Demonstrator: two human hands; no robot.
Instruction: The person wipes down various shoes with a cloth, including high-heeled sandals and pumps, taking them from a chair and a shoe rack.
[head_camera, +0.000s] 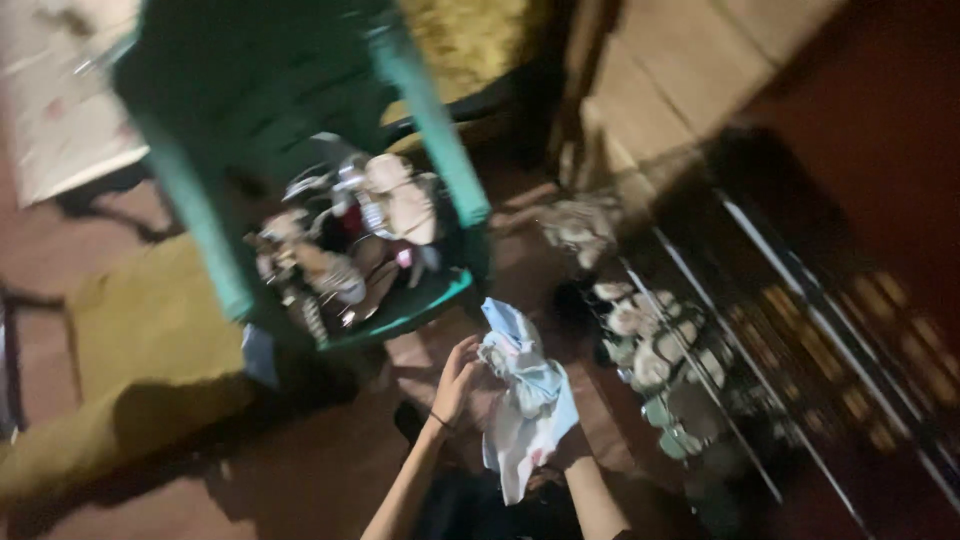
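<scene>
Head view | green basket (440, 295): jumbled clothes (350, 235) | hands: pale cloth (525, 400)

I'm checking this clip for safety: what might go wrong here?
The pale cloth hangs loose from both hands, left hand at its upper edge, right hand mostly wrapped in it, so it may slip to the floor. The teal basket of clothes sits close and could be knocked.

- Stood at far centre: a basket (400, 320), clothes (350, 235) heaped in it.
- Lay left of the basket: a cushion (150, 330).
- Held near centre, just this side of the basket: a cloth (525, 410), left hand (455, 380) against its left edge, right hand (570, 450) under it.
- Ran along the right: a rack (760, 340), small garments (650, 350) draped on it.
</scene>
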